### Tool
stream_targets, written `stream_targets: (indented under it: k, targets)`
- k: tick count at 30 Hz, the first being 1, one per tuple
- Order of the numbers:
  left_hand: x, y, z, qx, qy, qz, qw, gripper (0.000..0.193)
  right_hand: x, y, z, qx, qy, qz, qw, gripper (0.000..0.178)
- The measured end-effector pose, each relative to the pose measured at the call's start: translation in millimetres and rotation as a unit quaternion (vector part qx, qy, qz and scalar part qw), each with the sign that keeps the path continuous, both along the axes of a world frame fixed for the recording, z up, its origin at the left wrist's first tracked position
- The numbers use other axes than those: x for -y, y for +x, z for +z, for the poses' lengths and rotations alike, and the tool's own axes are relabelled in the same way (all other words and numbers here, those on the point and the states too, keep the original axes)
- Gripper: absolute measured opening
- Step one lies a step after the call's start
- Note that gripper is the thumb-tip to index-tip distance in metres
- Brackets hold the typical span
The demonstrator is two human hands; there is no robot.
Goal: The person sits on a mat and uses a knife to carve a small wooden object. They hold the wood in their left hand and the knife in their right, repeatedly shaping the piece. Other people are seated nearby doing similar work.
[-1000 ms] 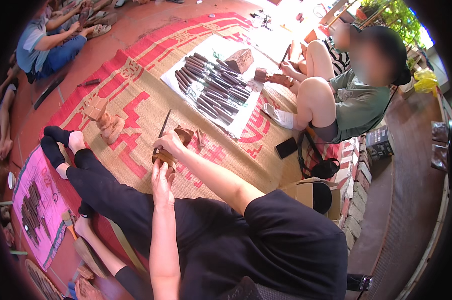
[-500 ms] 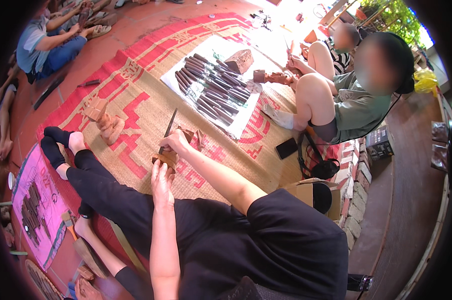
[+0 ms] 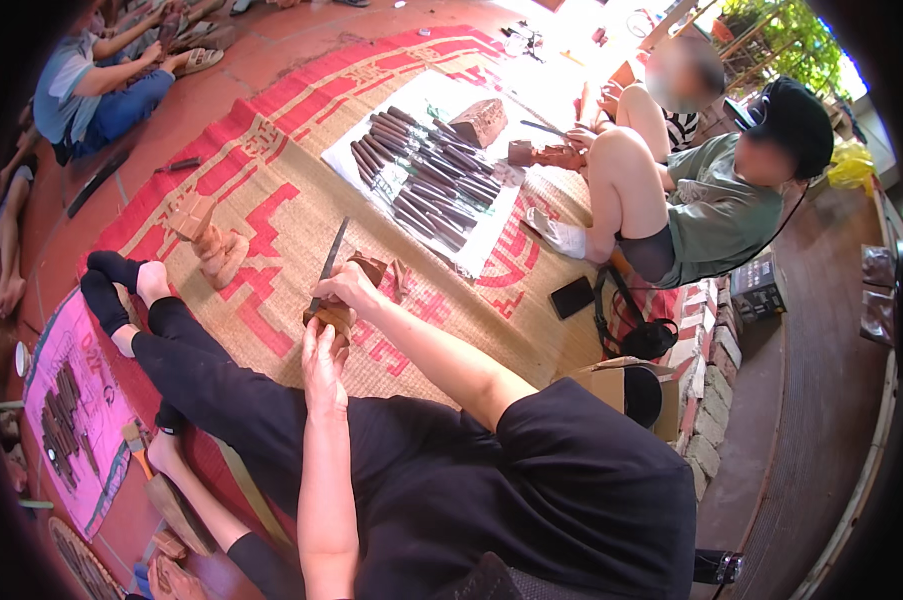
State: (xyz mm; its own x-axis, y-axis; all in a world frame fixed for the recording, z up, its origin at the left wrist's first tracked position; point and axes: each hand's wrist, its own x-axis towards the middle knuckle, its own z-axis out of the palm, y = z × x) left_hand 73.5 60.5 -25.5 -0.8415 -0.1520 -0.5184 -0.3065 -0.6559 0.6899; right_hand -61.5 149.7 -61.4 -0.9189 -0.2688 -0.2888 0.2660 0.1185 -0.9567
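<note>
My left hand (image 3: 323, 362) is closed around the near end of a reddish-brown wood carving (image 3: 370, 268), steadying it over my lap. Bent across that carving, my right hand (image 3: 347, 287) grips a long, dark, tapering tool that looks like a file (image 3: 337, 245). Its narrow end points away from me, and the fingers hide its lower part. Just past my hands, a small wood scrap (image 3: 399, 280) lies on the woven mat (image 3: 451, 310). To the left a paler wooden figure (image 3: 214, 250) with a square block end rests on the mat.
Ahead, a white cloth (image 3: 341, 158) holds many dark-handled tools (image 3: 421, 170) and a wood block (image 3: 480, 122). On the right a co-worker (image 3: 721, 200) sits with another carving (image 3: 546, 155). A phone (image 3: 572, 297), a black strap bag (image 3: 651, 337) and a pink cloth (image 3: 96, 470) lie around.
My right hand and the file have shifted slightly left and toward me along the carving. The co-worker at right has turned the head and lowered a blade toward the cloth.
</note>
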Motion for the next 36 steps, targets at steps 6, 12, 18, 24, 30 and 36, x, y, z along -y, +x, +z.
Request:
stream_targets:
  k: [6, 12, 18, 24, 30, 36]
  targets:
    - [0.7, 0.6, -6.9, -0.01, 0.016, -0.004, 1.0, 0.058, -10.0, -5.8, -3.4, 0.039, 0.038, -0.003, 0.998, 0.016]
    - [2.7, 1.5, -5.9, 0.001, 0.004, 0.003, 1.0, 0.054, -1.1, 5.5, 11.9, 0.056, 0.007, -0.034, 0.998, 0.016]
    - [-0.6, 0.1, -7.8, -0.008, 0.003, 0.006, 1.0, 0.056, -8.5, 2.6, 6.2, 0.074, -0.017, -0.032, 0.997, 0.016]
    - [1.3, 1.5, -5.6, -0.001, 0.003, 0.006, 1.0, 0.056, -8.3, 8.8, 6.1, 0.06, -0.06, -0.032, 0.996, 0.018]
    - [-1.3, -0.3, -5.0, -0.01, 0.013, 0.006, 1.0, 0.06, -10.7, 11.8, 5.5, 0.043, -0.052, -0.013, 0.998, 0.015]
    - [0.4, 0.2, -8.7, 0.007, 0.017, 0.013, 1.0, 0.063, -12.8, 12.1, 13.0, 0.044, -0.024, -0.033, 0.998, 0.015]
